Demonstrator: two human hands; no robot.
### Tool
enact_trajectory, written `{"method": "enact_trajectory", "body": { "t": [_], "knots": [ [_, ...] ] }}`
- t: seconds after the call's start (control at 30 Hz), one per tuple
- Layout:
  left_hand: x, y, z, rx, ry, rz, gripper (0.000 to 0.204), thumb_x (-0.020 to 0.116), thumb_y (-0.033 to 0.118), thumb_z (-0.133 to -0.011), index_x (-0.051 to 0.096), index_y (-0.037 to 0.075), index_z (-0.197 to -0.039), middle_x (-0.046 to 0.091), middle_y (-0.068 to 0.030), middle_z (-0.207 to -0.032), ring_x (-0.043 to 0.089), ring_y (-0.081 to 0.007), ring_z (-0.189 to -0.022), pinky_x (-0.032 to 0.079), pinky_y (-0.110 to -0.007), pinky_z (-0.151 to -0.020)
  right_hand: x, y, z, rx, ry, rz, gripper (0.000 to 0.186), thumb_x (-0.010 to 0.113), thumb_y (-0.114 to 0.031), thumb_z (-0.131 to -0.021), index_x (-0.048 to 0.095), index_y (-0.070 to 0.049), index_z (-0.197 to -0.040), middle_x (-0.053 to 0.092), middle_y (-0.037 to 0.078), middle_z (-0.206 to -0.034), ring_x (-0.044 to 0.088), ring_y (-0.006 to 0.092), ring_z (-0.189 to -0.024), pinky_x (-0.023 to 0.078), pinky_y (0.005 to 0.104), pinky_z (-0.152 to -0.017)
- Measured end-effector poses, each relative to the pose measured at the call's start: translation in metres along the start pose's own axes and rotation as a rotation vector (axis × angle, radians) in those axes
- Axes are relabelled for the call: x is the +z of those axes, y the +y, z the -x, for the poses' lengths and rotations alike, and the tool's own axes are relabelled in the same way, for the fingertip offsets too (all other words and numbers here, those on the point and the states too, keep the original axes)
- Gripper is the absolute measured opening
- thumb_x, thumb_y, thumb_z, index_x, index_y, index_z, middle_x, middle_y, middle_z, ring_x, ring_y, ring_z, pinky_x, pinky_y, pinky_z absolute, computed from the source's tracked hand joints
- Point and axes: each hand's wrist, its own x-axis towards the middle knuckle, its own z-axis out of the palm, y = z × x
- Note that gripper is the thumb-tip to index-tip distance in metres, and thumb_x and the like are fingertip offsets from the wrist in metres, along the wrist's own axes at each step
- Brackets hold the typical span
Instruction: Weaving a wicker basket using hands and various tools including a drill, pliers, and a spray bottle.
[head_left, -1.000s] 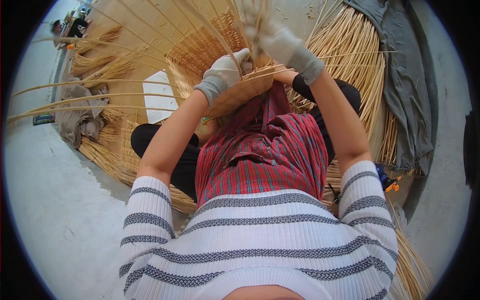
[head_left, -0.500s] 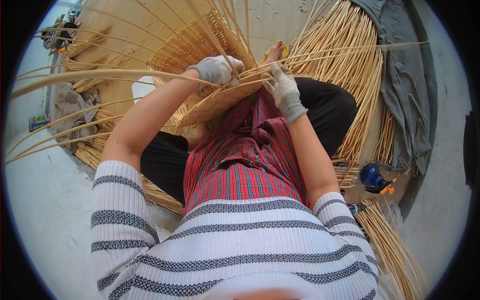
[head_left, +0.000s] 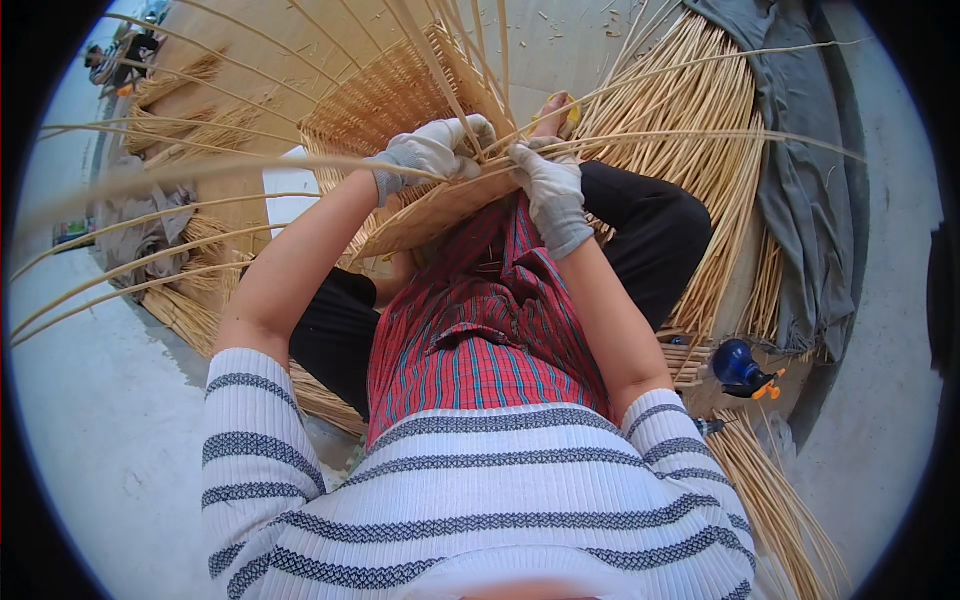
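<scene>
A tan wicker basket [head_left: 385, 95], woven on its sides, leans between my legs, with long loose wicker rods fanning out from its rim. My left hand [head_left: 440, 148], in a pale work glove, is closed around rods at the near rim. Close to its right, my gloved right hand [head_left: 550, 185] pinches wicker rods at the rim's corner, thumb toward the left. From there some rods stretch far to the right. Parts of the fingers of both hands are hidden by the rods and gloves.
A large bundle of wicker rods [head_left: 680, 130] lies at the right beside a grey cloth [head_left: 800, 200]. A blue spray bottle [head_left: 738, 368] stands near my right elbow, above another rod bundle [head_left: 770, 500]. More rods and a crumpled grey cloth [head_left: 145, 220] lie at the left.
My right hand has moved slightly left and closed from a more spread posture onto the rods. The rods at the right have shifted. The left hand has stayed near the rim.
</scene>
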Motion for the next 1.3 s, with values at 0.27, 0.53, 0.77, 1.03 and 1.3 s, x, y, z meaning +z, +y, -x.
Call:
{"method": "enact_trajectory", "body": {
  "t": [0.27,0.53,0.77,1.03,1.3],
  "knots": [
    [-0.001,0.007,0.000,0.001,-0.026,0.051,0.052,0.068,-0.002,-0.081,0.056,0.010,-0.131,0.065,-0.0056,-0.116,0.058,-0.0184,-0.112,0.045,-0.033,-0.098,0.008,0.024,-0.020,-0.303,0.229,0.429,0.039,0.083,-0.013,-0.072,0.055,-0.003,-0.098,0.065,0.003,-0.083,0.058,0.0126,-0.068,0.049,0.0293,-0.060],
    [-0.005,0.017,-0.020,-0.259,-0.138,-0.564,0.034,0.070,0.022,-0.080,0.071,0.010,-0.112,0.073,-0.0130,-0.098,0.068,-0.0230,-0.093,0.052,-0.036,-0.084,-0.013,0.049,-0.047,-0.023,0.212,0.307,0.046,0.090,-0.025,-0.072,0.062,-0.001,-0.099,0.068,0.007,-0.090,0.063,0.0173,-0.074,0.054,0.0332,-0.065],
    [-0.004,0.023,-0.027,-0.320,-0.156,-0.490,0.032,0.070,0.018,-0.078,0.074,0.010,-0.109,0.073,-0.0088,-0.087,0.068,-0.0185,-0.078,0.055,-0.034,-0.068,0.000,0.032,-0.013,0.116,0.115,0.029,0.044,0.080,-0.008,-0.080,0.056,-0.006,-0.116,0.066,0.006,-0.093,0.066,0.0183,-0.076,0.057,0.0300,-0.065],
    [-0.010,0.037,-0.039,-0.500,-0.275,-0.382,0.041,0.080,0.019,-0.075,0.071,0.006,-0.114,0.075,-0.0088,-0.093,0.072,-0.0187,-0.080,0.057,-0.033,-0.070,-0.019,-0.008,-0.012,-0.119,0.139,-0.041,0.040,0.082,-0.006,-0.081,0.060,-0.010,-0.114,0.066,0.001,-0.094,0.063,0.0126,-0.074,0.052,0.0252,-0.061],
    [-0.009,0.016,-0.022,-0.360,-0.119,-0.375,0.038,0.079,0.020,-0.077,0.073,0.008,-0.113,0.075,-0.0088,-0.100,0.071,-0.0223,-0.090,0.056,-0.035,-0.079,-0.039,-0.032,0.000,0.065,0.069,0.167,0.023,0.073,-0.020,-0.092,0.061,-0.005,-0.103,0.068,0.007,-0.087,0.068,0.0169,-0.072,0.059,0.0295,-0.060]
  ]
}}
